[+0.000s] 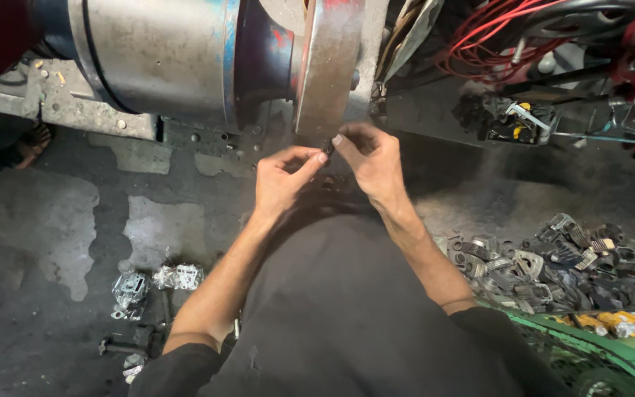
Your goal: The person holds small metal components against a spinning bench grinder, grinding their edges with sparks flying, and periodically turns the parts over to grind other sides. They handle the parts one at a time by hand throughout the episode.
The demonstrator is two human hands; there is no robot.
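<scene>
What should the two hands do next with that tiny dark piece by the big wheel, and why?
Probably ease the small dark piece forward onto the edge of the wheel. Both the left hand and right hand pinch it at the fingertips, right below the wheel's rim. It sits close, but whether it touches the wheel cannot be told, so a slow, steady push seems safest.

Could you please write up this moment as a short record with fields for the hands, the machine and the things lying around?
left hand: pinches a small dark part together with the right hand
right hand: fingertips on the same part, close to the wheel
wheel: worn metal disc on a grey and blue motor housing
right side: heap of small metal parts beside a green crate
left side: shiny metal pieces on the dark floor
background: red wires
</scene>
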